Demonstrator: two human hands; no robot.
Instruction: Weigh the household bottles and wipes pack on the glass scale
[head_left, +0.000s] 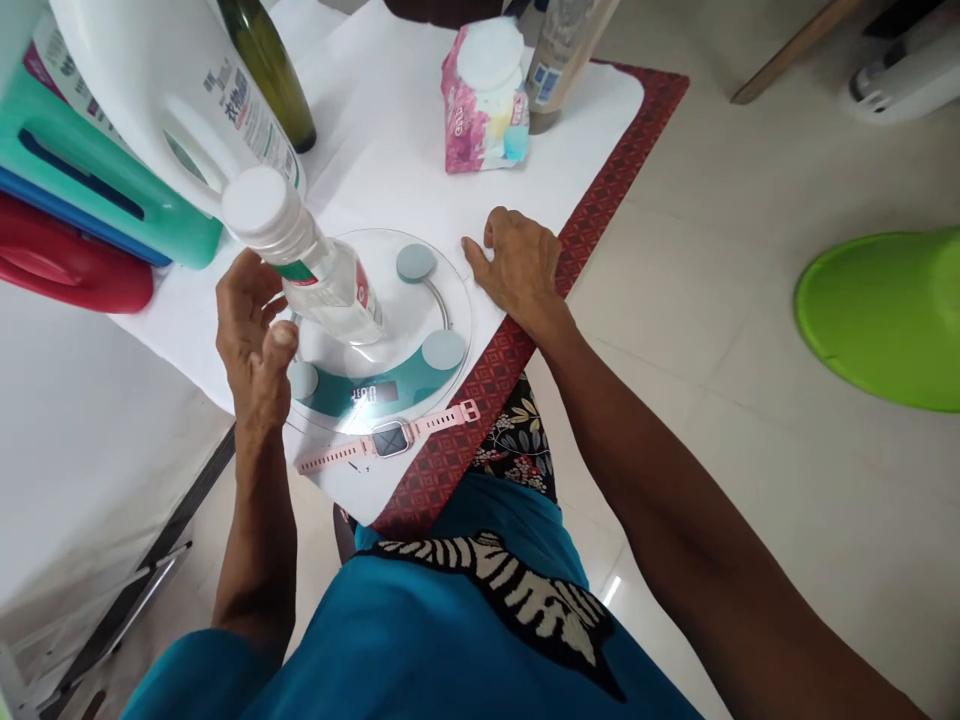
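A clear plastic bottle (315,270) with a white cap and a red-green label stands on a round glass scale (420,310); the scale's display is lit. My left hand (255,335) is just left of the bottle, fingers loosely curled and apart, right beside it but not clearly gripping. My right hand (521,262) rests flat on the white table surface at the scale's right edge, fingers stretched out. A pink wristwatch (390,438) lies in front of the scale.
A white detergent jug (172,90), a teal jug (97,180), a red container (67,270) and a dark green bottle (274,70) stand at the left. A tissue pack (484,100) and another bottle (559,60) are behind. A green bowl (885,315) lies on the floor.
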